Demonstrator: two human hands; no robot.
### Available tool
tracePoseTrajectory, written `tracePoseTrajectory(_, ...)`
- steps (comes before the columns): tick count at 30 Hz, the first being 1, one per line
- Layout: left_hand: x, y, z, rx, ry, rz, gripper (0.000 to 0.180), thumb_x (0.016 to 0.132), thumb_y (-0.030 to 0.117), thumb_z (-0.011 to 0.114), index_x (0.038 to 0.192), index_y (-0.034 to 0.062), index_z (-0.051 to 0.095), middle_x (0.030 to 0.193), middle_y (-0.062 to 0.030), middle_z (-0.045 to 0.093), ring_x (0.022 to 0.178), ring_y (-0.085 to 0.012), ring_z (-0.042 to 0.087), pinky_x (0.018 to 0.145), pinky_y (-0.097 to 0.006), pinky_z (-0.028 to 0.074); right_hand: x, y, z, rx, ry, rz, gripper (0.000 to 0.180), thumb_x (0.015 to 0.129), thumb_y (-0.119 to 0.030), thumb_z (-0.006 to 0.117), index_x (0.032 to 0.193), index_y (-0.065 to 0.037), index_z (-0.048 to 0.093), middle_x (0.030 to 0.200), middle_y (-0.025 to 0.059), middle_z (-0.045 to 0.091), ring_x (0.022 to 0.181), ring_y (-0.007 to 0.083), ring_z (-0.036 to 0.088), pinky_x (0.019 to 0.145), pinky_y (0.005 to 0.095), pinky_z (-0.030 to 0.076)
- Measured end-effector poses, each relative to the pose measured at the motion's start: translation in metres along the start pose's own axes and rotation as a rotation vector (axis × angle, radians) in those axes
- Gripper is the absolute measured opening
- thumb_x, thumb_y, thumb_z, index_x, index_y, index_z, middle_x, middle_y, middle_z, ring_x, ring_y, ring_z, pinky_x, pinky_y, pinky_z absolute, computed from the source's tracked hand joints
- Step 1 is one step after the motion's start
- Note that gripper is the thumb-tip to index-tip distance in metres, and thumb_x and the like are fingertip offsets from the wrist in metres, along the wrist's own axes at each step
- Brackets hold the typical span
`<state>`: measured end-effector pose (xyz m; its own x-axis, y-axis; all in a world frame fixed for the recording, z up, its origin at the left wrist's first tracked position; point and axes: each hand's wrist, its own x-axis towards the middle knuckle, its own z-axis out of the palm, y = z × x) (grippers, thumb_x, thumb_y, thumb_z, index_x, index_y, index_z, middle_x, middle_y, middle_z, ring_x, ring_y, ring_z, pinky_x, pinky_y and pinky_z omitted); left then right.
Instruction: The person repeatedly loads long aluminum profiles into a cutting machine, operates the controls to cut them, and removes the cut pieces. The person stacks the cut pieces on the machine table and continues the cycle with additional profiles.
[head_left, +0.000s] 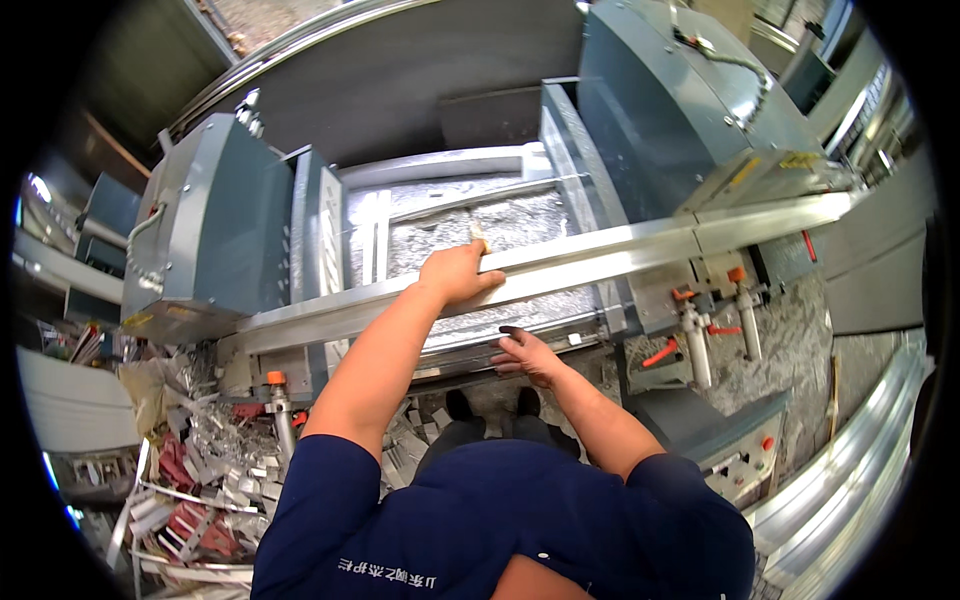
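A long silvery aluminium profile (620, 257) lies across the machine from left to right, spanning the gap between its two blue-grey heads. My left hand (460, 274) is on it left of the middle, fingers reaching over the far side and thumb along the near side. At those fingertips is a small whitish and yellow bit that I cannot make out. Nearer to me, my right hand (530, 358) hovers by the machine's front rail (460, 352), fingers apart and holding nothing. Its fingertips look dark.
The left machine head (220, 215) and the larger right head (670, 110) flank the bed. Clamp cylinders with orange tops (748, 320) stand at the front right, another (281, 410) at the left. Metal offcuts (245, 490) litter the floor at left; long profiles (850, 460) lie at right.
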<state>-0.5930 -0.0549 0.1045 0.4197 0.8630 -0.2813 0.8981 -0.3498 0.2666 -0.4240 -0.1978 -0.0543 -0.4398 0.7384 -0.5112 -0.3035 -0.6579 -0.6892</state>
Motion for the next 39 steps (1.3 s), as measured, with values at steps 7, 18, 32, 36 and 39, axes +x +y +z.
tracePoseTrajectory(7, -0.018, -0.137, -0.027, -0.082, -0.438, -0.048, 0.093, 0.063, 0.06, 0.081, 0.131, 0.0015, 0.058, 0.122, -0.0222, 0.064, 0.112, -0.0334, 0.063, 0.096, -0.039, 0.049, 0.065, 0.003, 0.045, 0.621, -0.329, -0.106, 0.069, 0.084, -0.044, 0.073, 0.141, -0.016, 0.044, 0.142, 0.0084, 0.05, 0.128, 0.0319, 0.049, 0.111, 0.0495, 0.038)
tracePoseTrajectory(18, -0.1, -0.176, -0.057, -0.116, -0.519, -0.139, 0.078, 0.058, 0.044, 0.089, 0.119, 0.0017, 0.066, 0.106, -0.0185, 0.071, 0.097, -0.0315, 0.069, 0.088, -0.038, 0.053, 0.069, -0.008, 0.138, 0.769, -0.309, -0.21, 0.067, 0.075, -0.044, 0.082, 0.129, -0.013, 0.058, 0.13, 0.0036, 0.061, 0.128, 0.0228, 0.049, 0.116, 0.044, 0.031)
tracePoseTrajectory(32, -0.32, -0.153, -0.051, -0.423, -0.193, -0.669, 0.071, 0.064, 0.045, 0.085, 0.124, 0.0137, 0.064, 0.102, -0.014, 0.072, 0.094, -0.0327, 0.069, 0.085, -0.04, 0.053, 0.079, 0.037, 0.234, 0.834, -0.718, 0.263, 0.069, 0.077, -0.031, 0.083, 0.134, -0.008, 0.053, 0.134, 0.0072, 0.058, 0.13, 0.024, 0.047, 0.119, 0.0416, 0.026)
tracePoseTrajectory(36, -0.267, -0.133, 0.011, -0.421, -0.098, -0.662, 0.076, 0.069, 0.046, 0.082, 0.132, 0.0117, 0.057, 0.101, -0.0164, 0.072, 0.095, -0.0343, 0.069, 0.083, -0.042, 0.054, 0.128, 0.052, 0.195, 0.829, -0.442, 0.185, 0.083, 0.075, -0.053, 0.078, 0.138, -0.007, 0.05, 0.138, 0.0106, 0.055, 0.131, 0.0288, 0.048, 0.116, 0.0481, 0.03)
tracePoseTrajectory(39, -0.233, -0.129, 0.055, -0.352, -0.153, -0.749, 0.08, 0.072, 0.049, 0.079, 0.135, 0.0062, 0.052, 0.102, -0.0218, 0.071, 0.097, -0.037, 0.068, 0.084, -0.044, 0.053, 0.155, 0.046, 0.178, 0.782, -0.34, 0.218, 0.085, 0.073, -0.058, 0.077, 0.135, -0.005, 0.053, 0.13, 0.0142, 0.06, 0.124, 0.0316, 0.054, 0.112, 0.0499, 0.036)
